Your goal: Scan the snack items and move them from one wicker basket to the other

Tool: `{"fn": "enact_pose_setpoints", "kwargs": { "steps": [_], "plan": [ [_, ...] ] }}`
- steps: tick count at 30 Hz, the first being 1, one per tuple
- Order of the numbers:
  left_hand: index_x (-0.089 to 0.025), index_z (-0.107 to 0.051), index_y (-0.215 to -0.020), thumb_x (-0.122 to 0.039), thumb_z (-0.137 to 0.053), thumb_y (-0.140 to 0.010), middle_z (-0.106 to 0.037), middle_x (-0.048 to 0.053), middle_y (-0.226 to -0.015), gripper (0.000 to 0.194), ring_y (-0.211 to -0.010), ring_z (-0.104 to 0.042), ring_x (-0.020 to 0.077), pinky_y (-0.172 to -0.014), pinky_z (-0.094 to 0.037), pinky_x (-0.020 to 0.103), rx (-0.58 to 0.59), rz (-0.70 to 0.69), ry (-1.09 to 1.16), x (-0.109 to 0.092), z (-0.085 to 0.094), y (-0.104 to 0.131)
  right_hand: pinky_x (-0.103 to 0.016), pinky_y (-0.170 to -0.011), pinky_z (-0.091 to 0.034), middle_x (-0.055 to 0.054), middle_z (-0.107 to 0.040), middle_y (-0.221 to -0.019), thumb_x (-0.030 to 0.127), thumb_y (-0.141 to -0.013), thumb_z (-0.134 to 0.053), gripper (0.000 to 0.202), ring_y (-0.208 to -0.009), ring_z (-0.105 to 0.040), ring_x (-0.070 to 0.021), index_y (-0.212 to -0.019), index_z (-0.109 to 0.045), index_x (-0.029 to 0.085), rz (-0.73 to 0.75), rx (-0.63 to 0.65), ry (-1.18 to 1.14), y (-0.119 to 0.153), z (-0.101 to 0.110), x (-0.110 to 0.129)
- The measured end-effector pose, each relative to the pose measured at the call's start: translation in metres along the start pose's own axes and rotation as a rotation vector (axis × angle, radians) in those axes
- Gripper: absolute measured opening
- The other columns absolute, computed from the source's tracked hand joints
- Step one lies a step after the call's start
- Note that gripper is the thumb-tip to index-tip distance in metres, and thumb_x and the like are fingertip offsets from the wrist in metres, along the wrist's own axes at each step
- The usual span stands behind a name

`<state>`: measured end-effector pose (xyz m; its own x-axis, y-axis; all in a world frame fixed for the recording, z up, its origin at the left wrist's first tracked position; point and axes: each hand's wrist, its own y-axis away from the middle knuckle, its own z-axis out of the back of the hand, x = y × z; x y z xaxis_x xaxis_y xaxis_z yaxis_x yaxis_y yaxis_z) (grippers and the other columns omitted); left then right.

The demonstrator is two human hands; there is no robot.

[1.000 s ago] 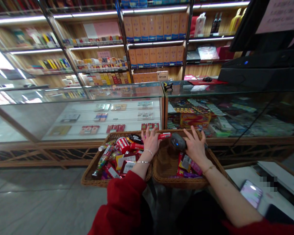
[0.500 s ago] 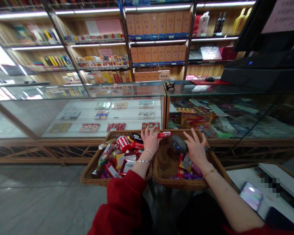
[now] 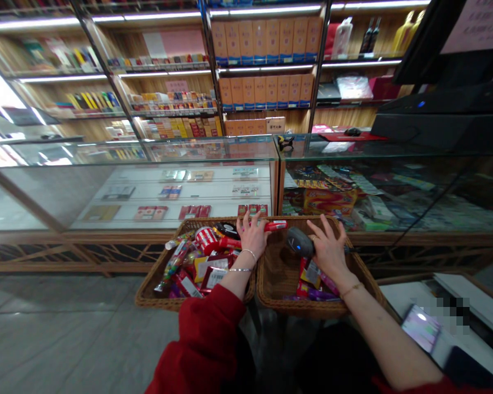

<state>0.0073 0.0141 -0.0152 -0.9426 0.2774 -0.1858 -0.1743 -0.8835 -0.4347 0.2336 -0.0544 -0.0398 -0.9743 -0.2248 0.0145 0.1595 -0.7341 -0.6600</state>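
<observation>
My left hand (image 3: 252, 236) is over the inner edge of the left wicker basket (image 3: 145, 293), its fingers on a slim red packet (image 3: 276, 225) that sticks out to the right with a pale label near its end. In my right hand (image 3: 330, 251) is a dark grey barcode scanner (image 3: 299, 242) with a small blue light, its head turned toward the red packet. Below the scanner is the right wicker basket (image 3: 271, 303), holding a few red, yellow and purple packets (image 3: 311, 273). Many bright sweet packets fill the left basket, among them a red-and-white striped tub (image 3: 206, 241).
A glass display counter (image 3: 181, 219) stands just beyond the baskets, with stocked shelves (image 3: 267, 71) behind it. At the lower right, a phone (image 3: 421, 328) and a dark flat object (image 3: 470, 369) lie on a white surface. A monitor (image 3: 423, 60) rises at the upper right.
</observation>
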Motion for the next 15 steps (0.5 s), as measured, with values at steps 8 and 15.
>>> {"fn": "enact_pose_setpoints", "kwargs": {
  "steps": [8, 15],
  "plan": [
    [-0.032, -0.07, -0.119, -0.033, -0.067, -0.09, -0.05, 0.002, -0.157, 0.029, -0.153, -0.027, 0.0348, -0.124, -0.017, 0.064, 0.004, 0.006, -0.012, -0.0003, -0.0005, 0.0005, -0.067, -0.122, -0.006, -0.004, -0.061, -0.146, 0.009, -0.074, -0.057, 0.028, -0.15, -0.033, -0.0345, -0.093, -0.072, 0.022, 0.016, -0.006, 0.004, -0.0001, -0.0013, -0.0026],
    [-0.031, -0.07, -0.119, -0.03, -0.068, -0.089, -0.051, 0.002, -0.156, 0.031, -0.153, -0.026, 0.0356, -0.124, -0.017, 0.065, 0.004, 0.002, -0.026, 0.0009, -0.0029, 0.0002, -0.067, -0.122, -0.009, -0.003, -0.064, -0.143, 0.006, -0.074, -0.054, 0.029, -0.149, -0.035, -0.0335, -0.091, -0.072, 0.022, -0.009, -0.013, -0.011, -0.0012, 0.0021, 0.0016]
  ]
}}
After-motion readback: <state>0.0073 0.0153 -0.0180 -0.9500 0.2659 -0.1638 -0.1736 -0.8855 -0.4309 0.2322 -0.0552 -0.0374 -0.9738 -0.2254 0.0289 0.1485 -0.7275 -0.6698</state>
